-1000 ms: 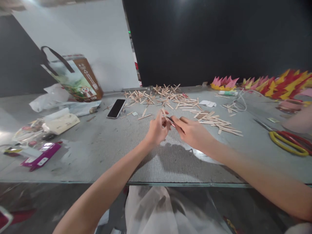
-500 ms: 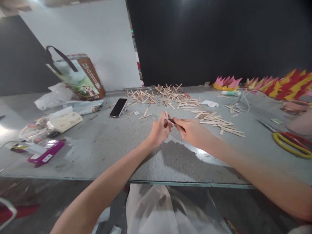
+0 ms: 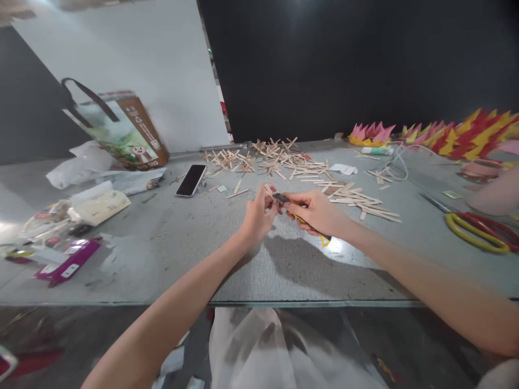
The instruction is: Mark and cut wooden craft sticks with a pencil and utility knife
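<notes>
My left hand [image 3: 259,213] is closed above the table, pinching a small wooden stick [image 3: 267,190] between thumb and fingers. Only the stick's tip shows; the rest is hidden by the fingers. My right hand [image 3: 316,212] is wrapped round a yellow-handled tool that looks like pliers, with a dark head [image 3: 280,198] pointing left. That head meets the left fingertips, close to the stick. Whether its jaws touch the wood I cannot tell. Beyond my hands lie a loose spread of wooden sticks [image 3: 365,202] and a heap of crossed sticks [image 3: 279,156].
A phone [image 3: 191,180] lies left of the sticks, near a shopping bag [image 3: 130,132] and a purple packet [image 3: 71,262]. To the right are scissors [image 3: 476,232], a glue stick [image 3: 377,151], a white cable [image 3: 401,162] and red-yellow paper pieces [image 3: 474,138].
My right hand has turned, so the tool's yellow handle now shows below the palm. Its head stays at the left fingertips. The stick's tip shows less than before. The view has shifted slightly.
</notes>
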`<act>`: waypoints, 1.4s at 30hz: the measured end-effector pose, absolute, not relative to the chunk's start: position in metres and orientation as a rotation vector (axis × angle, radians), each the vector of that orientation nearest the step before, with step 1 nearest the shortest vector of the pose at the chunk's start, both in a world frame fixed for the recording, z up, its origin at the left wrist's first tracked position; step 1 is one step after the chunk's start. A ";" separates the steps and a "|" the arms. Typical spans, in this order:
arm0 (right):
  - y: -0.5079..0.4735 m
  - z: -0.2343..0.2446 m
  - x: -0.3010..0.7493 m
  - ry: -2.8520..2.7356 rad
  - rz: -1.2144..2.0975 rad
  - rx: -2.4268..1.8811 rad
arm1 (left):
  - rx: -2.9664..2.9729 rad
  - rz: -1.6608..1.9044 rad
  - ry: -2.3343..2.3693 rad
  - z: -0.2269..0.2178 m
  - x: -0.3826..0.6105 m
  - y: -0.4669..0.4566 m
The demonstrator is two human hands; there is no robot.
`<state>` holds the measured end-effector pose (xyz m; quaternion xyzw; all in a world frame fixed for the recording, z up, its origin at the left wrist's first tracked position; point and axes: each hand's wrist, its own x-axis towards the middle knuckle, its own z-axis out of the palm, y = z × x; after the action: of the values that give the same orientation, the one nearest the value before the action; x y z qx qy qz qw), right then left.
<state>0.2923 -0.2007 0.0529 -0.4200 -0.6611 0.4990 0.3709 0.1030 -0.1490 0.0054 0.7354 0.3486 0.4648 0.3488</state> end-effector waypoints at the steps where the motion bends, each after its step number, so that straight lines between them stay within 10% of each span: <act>1: -0.200 0.053 0.293 -1.604 1.394 -1.048 | 1.907 1.207 0.900 0.006 0.103 -0.149; 8: -0.197 0.056 0.296 -1.316 1.707 -0.845 | 1.842 1.278 0.847 0.011 0.106 -0.150; 22: -0.202 0.046 0.289 -1.823 0.618 -1.159 | 1.690 1.266 0.757 0.010 0.108 -0.148; 42: -0.196 0.042 0.299 -2.178 0.150 -1.069 | 1.910 1.196 0.904 0.014 0.104 -0.153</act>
<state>0.2995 -0.1963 0.0417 -0.4123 -0.8400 0.0580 0.3479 0.1043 -0.1529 0.0138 0.7372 0.3490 0.4614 0.3491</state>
